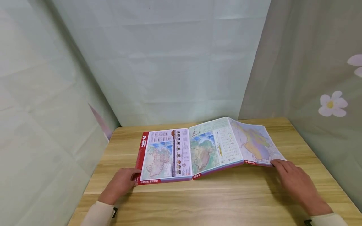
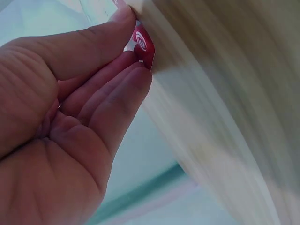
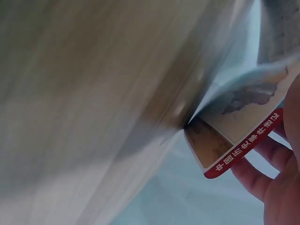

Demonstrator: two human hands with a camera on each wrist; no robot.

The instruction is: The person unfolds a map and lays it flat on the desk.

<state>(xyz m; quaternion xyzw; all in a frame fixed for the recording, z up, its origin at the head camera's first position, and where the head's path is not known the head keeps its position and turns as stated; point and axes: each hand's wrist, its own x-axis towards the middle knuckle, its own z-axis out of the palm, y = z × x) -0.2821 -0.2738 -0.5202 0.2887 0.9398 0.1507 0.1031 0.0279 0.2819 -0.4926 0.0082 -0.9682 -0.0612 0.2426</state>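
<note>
A fold-out map (image 1: 202, 157) lies spread across the wooden table in three visible panels, with red strips along its left and lower edges. Its left panel lies about flat; the middle and right panels rise to a raised fold between them. At the near left corner, my left hand (image 1: 121, 183) pinches the map between thumb and fingers; the left wrist view shows this red corner (image 2: 144, 44). My right hand (image 1: 297, 185) grips the near right corner, held above the table. In the right wrist view, fingers lie behind a printed panel (image 3: 248, 112) with a red lower strip.
The wooden table (image 1: 220, 201) extends in front of the map and to both sides. Pale cloth hangs behind it (image 1: 169, 78) and on the left, close to the table edges. On the right is a greyish curtain (image 1: 311, 78) with printed flowers.
</note>
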